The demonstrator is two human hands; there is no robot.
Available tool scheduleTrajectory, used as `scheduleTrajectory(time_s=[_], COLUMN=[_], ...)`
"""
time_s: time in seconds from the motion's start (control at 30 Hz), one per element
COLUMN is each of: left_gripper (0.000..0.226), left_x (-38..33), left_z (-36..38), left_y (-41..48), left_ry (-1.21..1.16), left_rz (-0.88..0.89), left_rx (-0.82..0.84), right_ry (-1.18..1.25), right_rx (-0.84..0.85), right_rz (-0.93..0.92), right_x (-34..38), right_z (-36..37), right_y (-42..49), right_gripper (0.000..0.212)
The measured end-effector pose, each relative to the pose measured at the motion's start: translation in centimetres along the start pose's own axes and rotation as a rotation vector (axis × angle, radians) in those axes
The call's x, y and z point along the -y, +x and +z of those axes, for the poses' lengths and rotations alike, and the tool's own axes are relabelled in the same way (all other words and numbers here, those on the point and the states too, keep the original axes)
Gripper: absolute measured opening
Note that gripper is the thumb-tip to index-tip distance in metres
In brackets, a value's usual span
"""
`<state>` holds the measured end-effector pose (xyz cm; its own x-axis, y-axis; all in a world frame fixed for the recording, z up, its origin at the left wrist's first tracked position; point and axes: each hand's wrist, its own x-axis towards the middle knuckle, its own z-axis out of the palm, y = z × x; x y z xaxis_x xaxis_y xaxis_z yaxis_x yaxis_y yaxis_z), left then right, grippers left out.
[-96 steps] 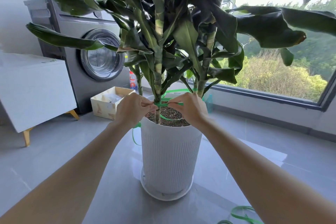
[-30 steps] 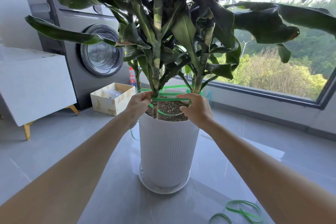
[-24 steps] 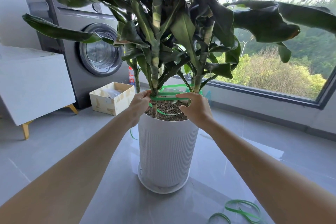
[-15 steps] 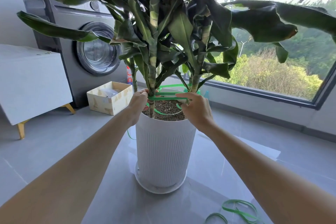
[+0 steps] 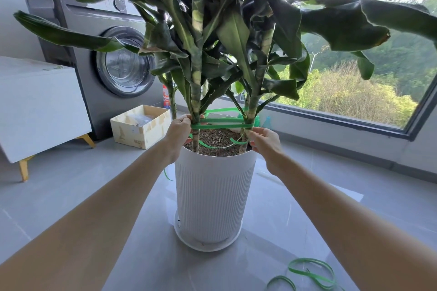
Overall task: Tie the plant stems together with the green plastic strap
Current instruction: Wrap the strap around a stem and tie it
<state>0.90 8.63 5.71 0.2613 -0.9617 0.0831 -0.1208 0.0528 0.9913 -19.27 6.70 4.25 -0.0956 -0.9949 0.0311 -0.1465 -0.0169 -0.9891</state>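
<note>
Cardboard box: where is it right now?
Head view, left of centre: the cardboard box sits on the floor left of the white pot, in front of the washing machine and right of the white cabinet.

the green strap point(image 5: 220, 126) is thin, smooth, shiny plastic. the white pot point(image 5: 214, 196) looks like matt plastic with fine ribs down its side. the soil point(image 5: 217, 139) in it is brown, rough and crumbly. the leaves point(image 5: 343, 28) are dark and glossy. the grey floor point(image 5: 59, 172) is smooth and shiny. the box point(image 5: 139, 131) looks like paper card.
</note>
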Motion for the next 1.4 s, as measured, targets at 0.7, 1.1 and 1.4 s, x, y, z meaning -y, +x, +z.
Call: scheduleTrajectory(time_s=[0.7, 1.1, 1.4], left_gripper=[0.044, 0.039, 0.034], left_x=[0.5, 0.2, -0.2], left_z=[-0.1, 0.0, 0.0], left_y=[0.2, -0.2, -0.7], left_ry=[-0.01, -0.032, -0.024], left_rz=[0.017, -0.014, -0.051], left_rx=[-0.026, -0.03, -0.036], right_ry=[0.216, 0.258, 0.289], right_rx=[-0.246, -0.282, -0.309], right_rz=[-0.062, -0.078, -0.071], right_x=[1.9, 1.3, 1.4], right_z=[-0.3, 0.4, 0.6], right_y=[2.3, 1.5, 0.8], right_gripper=[0.01, 0.007, 0.005])
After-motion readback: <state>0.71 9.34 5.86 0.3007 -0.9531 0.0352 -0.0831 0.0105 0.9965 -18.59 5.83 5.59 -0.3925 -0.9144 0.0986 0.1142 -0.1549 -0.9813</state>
